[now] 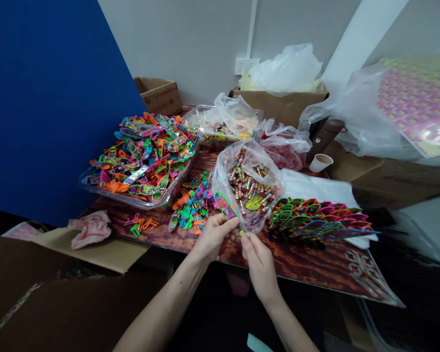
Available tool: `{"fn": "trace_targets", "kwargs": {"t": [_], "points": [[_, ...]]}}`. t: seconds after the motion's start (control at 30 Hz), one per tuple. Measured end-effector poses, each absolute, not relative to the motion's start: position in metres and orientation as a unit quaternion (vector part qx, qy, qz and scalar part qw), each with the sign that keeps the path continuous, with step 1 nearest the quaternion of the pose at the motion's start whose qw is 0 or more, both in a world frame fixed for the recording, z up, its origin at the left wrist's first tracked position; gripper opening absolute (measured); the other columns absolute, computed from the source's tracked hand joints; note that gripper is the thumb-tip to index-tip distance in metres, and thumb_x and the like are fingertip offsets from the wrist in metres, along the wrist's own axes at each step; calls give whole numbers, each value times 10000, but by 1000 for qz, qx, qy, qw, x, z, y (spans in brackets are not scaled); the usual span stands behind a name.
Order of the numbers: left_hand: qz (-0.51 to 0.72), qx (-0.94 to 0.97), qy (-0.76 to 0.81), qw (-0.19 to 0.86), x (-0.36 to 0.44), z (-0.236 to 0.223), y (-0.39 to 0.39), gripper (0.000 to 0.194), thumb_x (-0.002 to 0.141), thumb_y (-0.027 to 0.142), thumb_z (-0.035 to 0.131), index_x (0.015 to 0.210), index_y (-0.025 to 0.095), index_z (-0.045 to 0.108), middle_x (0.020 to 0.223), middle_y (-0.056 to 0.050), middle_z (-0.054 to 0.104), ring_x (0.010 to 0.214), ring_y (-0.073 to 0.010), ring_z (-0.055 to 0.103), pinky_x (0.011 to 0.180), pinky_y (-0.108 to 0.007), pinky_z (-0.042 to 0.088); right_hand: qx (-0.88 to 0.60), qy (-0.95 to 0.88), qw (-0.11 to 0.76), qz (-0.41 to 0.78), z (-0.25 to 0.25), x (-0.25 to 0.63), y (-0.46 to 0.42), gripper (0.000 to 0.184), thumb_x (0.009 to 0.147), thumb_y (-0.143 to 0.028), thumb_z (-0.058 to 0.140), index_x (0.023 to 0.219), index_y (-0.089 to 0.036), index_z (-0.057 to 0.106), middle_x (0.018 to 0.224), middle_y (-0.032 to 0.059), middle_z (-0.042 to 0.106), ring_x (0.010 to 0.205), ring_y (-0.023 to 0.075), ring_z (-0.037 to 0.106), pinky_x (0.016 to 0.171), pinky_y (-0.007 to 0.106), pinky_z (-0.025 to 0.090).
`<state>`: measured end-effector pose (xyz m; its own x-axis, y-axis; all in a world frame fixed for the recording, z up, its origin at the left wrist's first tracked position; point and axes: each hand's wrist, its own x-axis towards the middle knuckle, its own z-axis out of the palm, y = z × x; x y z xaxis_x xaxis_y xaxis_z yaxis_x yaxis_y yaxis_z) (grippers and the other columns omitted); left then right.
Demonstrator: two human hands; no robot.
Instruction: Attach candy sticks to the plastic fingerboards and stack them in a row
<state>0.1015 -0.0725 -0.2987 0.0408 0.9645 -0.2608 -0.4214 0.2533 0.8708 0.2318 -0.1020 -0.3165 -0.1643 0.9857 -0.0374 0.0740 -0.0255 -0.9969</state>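
The left hand [214, 237] is pinching a small green-edged skateboard [225, 205] between thumb and fingers, just in front of the open plastic bag [249, 183]; the right hand [258, 261], fingertips closed together, is gripping its lower end, both working above the table's [227, 249] near edge.

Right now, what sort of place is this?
Probably a small workshop or packing corner: a heaped tray of bright plastic toys, an open bag of small multicoloured pieces and cardboard boxes, one behind the bags, crowd a wood-patterned table.
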Motion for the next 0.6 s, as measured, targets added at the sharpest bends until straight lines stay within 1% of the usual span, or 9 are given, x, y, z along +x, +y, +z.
{"fn": "trace_targets", "kwargs": {"t": [0.03, 0.1, 0.17, 0.27, 0.33, 0.4, 0.47, 0.53, 0.6], "points": [[525, 312, 445, 655, 102, -299, -72, 376, 671, 400, 777, 562, 138, 531, 461, 28, 523, 409, -52, 438, 436, -186, 305, -457, -485, 435, 605, -317, 232, -101, 317, 903, -473, 502, 783, -184, 555, 539, -61, 363, 437, 71, 288, 420, 204, 243], [515, 322, 445, 658, 103, -300, -72, 380, 681, 405, 769, 554, 135, 534, 461, 22, 526, 410, -57, 446, 439, -190, 309, -382, -362, 423, 738, -318, 234, -98, 336, 873, -499, 539, 773, -179, 551, 489, -102, 222, 400, 54, 122, 368, 192, 136], [505, 323, 449, 663, 103, -300, -73, 375, 683, 403, 768, 562, 135, 535, 465, 18, 535, 414, -60, 458, 444, -191, 316, -308, -275, 396, 820, -319, 236, -96, 318, 845, -487, 582, 783, -175, 558, 469, -122, 152, 396, 52, 51, 351, 187, 103], [489, 327, 447, 674, 104, -298, -72, 361, 693, 395, 760, 584, 138, 530, 470, 11, 549, 419, -68, 478, 446, -191, 318, -257, -220, 376, 863, -319, 237, -95, 304, 834, -473, 603, 786, -176, 559, 457, -125, 128, 391, 54, 36, 341, 183, 105], [491, 337, 445, 669, 104, -295, -70, 367, 697, 399, 754, 582, 138, 522, 464, 16, 537, 416, -67, 475, 441, -190, 309, -262, -232, 393, 850, -319, 235, -95, 308, 862, -472, 581, 800, -170, 565, 453, -120, 155, 391, 53, 60, 352, 182, 121], [499, 346, 450, 655, 104, -290, -68, 378, 685, 407, 760, 577, 137, 517, 458, 28, 514, 412, -62, 459, 437, -189, 305, -294, -274, 428, 810, -317, 234, -96, 321, 886, -471, 563, 783, -167, 555, 460, -106, 232, 398, 49, 124, 372, 182, 158], [503, 351, 461, 642, 104, -287, -66, 386, 662, 411, 774, 577, 135, 518, 460, 35, 505, 413, -59, 446, 436, -188, 308, -332, -322, 451, 763, -315, 234, -96, 353, 893, -474, 564, 723, -170, 511, 491, -82, 324, 420, 49, 202, 392, 186, 197], [499, 356, 465, 639, 105, -285, -64, 391, 654, 418, 775, 576, 133, 519, 460, 39, 499, 411, -58, 433, 433, -190, 308, -341, -348, 439, 755, -314, 237, -94, 367, 898, -486, 551, 714, -175, 490, 512, -72, 356, 437, 54, 238, 405, 192, 229], [497, 363, 459, 640, 106, -287, -64, 395, 664, 430, 761, 573, 134, 515, 454, 46, 483, 404, -56, 415, 427, -192, 297, -328, -356, 412, 772, -315, 240, -93, 352, 899, -497, 537, 752, -179, 500, 509, -82, 326, 434, 57, 215, 404, 199, 235]]}}
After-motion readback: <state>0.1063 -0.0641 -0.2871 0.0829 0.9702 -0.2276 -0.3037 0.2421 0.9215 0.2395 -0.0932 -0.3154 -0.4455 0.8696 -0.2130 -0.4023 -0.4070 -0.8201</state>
